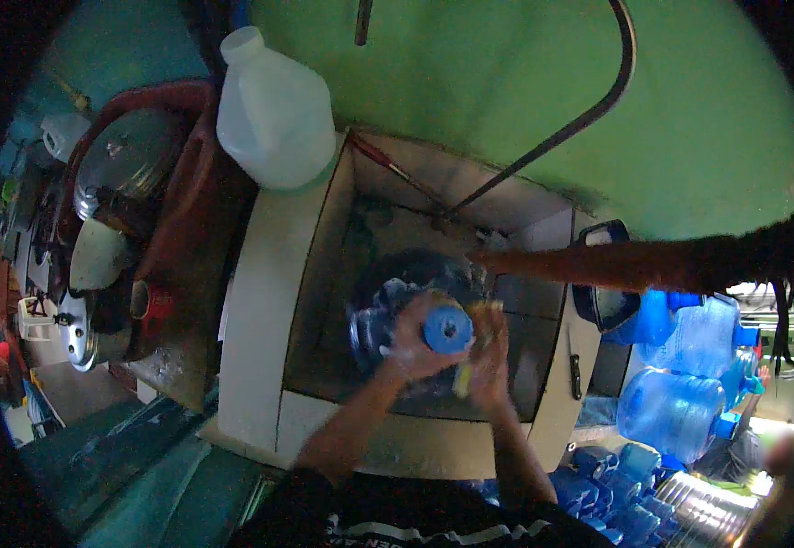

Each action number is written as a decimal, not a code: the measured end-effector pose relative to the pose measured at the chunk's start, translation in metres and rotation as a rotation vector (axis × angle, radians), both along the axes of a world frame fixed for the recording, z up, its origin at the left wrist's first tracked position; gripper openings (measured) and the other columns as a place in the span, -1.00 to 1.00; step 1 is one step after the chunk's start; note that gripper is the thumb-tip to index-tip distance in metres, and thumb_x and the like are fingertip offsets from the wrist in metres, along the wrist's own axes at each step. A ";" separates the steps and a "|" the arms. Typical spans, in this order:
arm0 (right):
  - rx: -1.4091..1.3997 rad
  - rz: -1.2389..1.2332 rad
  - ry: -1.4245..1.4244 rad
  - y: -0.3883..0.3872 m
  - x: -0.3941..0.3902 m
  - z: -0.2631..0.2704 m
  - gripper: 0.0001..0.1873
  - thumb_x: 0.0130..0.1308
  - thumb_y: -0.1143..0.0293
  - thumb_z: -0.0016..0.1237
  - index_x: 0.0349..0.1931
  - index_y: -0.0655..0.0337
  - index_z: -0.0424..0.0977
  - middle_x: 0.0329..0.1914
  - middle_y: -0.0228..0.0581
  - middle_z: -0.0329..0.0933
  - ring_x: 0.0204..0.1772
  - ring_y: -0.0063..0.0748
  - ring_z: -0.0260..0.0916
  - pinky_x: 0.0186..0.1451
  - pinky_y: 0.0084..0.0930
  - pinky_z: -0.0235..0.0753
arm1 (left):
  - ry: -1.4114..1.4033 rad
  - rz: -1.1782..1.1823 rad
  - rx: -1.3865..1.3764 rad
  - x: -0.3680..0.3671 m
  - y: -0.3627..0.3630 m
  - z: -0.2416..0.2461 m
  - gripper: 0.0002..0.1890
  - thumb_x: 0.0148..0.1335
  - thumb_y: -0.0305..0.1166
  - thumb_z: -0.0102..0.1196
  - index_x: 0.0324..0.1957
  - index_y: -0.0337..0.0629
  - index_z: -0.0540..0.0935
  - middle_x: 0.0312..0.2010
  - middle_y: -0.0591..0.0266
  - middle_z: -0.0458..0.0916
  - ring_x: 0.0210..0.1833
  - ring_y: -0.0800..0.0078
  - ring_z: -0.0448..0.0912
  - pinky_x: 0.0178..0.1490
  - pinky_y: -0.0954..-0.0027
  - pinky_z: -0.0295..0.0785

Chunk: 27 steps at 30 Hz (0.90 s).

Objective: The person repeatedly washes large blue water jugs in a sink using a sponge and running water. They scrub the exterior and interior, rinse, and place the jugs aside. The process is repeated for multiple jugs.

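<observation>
A large blue plastic water bottle with soap suds on it lies or stands in the tiled sink, its neck and blue cap-like top facing up toward me. Around the neck, on its left side, closes my left hand. My right hand is just right of the neck, holding a yellowish sponge; blur hides its exact grip. A hose hangs down the wall into the sink, and a red-handled tool leans in its back left corner.
Another person's arm reaches in from the right over the sink. On the left ledge stands a translucent white jug. A knife and a dark container rest on the right ledge. Blue water bottles and a person are farther right.
</observation>
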State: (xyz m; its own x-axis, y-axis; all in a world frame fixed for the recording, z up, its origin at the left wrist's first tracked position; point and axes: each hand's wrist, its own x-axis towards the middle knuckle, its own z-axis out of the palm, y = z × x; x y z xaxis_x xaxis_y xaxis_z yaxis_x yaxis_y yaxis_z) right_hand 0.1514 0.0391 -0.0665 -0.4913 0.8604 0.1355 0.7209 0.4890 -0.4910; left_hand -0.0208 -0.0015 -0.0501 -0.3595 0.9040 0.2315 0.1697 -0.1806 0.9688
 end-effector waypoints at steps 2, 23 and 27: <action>-0.109 0.058 0.179 0.004 0.002 0.010 -0.25 0.42 -0.09 -0.23 0.39 0.33 0.08 0.38 -0.05 0.26 0.41 0.00 0.19 0.47 -0.12 0.05 | -0.002 -0.113 0.047 0.008 -0.005 0.002 -0.42 -0.23 -0.29 0.52 -0.09 -0.08 0.56 -0.15 0.20 0.60 -0.07 0.26 0.58 0.05 0.21 0.46; -1.047 -0.333 0.693 0.056 0.009 -0.091 -0.36 0.44 0.00 -0.38 0.32 0.32 0.25 0.37 -0.04 0.25 0.40 -0.07 0.16 0.46 -0.15 0.06 | 0.154 -0.085 0.126 -0.030 0.018 0.001 -0.36 -0.18 -0.19 0.50 0.00 -0.11 0.53 -0.16 0.12 0.62 -0.02 0.09 0.59 0.09 0.10 0.45; -1.073 -0.358 0.694 0.049 0.012 -0.111 -0.39 0.43 0.04 -0.35 0.32 0.30 0.25 0.36 -0.03 0.25 0.40 -0.05 0.16 0.45 -0.12 0.05 | 0.044 -0.007 0.072 -0.022 0.016 0.024 -0.36 -0.20 -0.24 0.50 -0.01 -0.12 0.53 -0.11 0.13 0.61 -0.02 0.11 0.58 0.11 0.12 0.44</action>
